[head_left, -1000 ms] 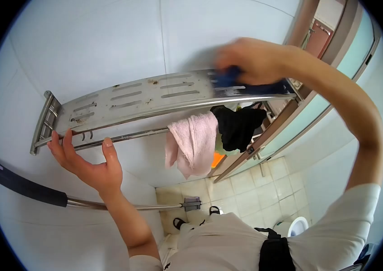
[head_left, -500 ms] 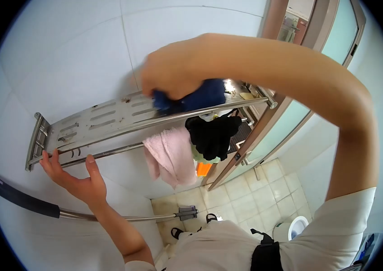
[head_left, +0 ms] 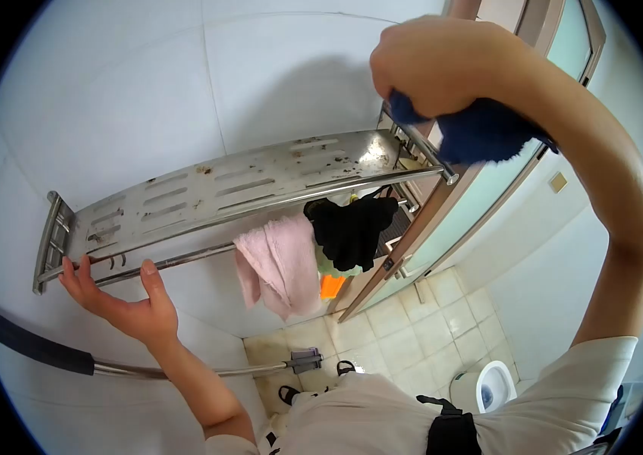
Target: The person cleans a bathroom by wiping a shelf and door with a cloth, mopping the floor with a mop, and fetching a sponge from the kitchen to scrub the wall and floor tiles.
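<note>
My right hand [head_left: 433, 68] is closed around a dark blue cloth [head_left: 484, 130], whose loose part hangs beside the wrist. It is raised over the right end of a metal wall rack [head_left: 260, 178]; its fingertips are hidden from me. Brown specks and stains dot the slotted shelf surface. At the rack's left end, my left hand [head_left: 128, 307] rests with fingers and thumb spread, the fingertips touching the front rails. From the lower rail hang a pink towel [head_left: 282, 262] and a black cloth [head_left: 352, 231].
A mop-like pole with a black grip [head_left: 37, 341] leans below the rack at left. A glass door with a brown frame [head_left: 405, 254] stands at right. Lower down are the tiled floor [head_left: 382, 311], a white toilet [head_left: 494, 385] and an orange item [head_left: 332, 287].
My right hand has lifted the blue cloth off the shelf and moved right, past the rack's end. The shelf surface now shows where the cloth was. My left hand stays at the rails.
</note>
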### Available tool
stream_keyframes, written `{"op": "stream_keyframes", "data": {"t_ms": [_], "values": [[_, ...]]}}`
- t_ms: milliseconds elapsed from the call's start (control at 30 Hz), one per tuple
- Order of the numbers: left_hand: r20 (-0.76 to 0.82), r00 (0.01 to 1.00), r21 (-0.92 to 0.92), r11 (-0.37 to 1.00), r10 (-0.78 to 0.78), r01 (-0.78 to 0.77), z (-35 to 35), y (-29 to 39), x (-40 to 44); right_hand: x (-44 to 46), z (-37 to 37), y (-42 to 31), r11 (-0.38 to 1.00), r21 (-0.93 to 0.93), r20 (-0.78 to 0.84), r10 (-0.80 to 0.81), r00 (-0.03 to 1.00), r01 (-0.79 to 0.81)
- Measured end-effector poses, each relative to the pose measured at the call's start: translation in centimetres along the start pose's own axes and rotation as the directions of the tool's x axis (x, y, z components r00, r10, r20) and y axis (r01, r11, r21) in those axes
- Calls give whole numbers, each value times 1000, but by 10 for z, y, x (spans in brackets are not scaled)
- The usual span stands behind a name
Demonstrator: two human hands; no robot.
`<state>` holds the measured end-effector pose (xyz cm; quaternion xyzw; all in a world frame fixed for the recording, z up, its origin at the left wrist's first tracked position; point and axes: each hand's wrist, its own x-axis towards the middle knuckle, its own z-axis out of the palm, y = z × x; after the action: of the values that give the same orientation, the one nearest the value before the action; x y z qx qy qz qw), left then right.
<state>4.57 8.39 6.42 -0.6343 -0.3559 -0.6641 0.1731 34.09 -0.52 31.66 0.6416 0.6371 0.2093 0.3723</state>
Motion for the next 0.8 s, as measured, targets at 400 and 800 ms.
{"op": "stream_keyframes", "data": {"t_ms": [400, 800], "values": [[3, 1000, 25, 1000, 18, -18, -8, -6, 2, 45, 83, -15, 895, 418, -219, -69, 973, 157], [49, 998, 69, 997, 35, -38, -12, -8, 6, 27, 45, 2, 961, 224, -452, -45, 891, 162]]}}
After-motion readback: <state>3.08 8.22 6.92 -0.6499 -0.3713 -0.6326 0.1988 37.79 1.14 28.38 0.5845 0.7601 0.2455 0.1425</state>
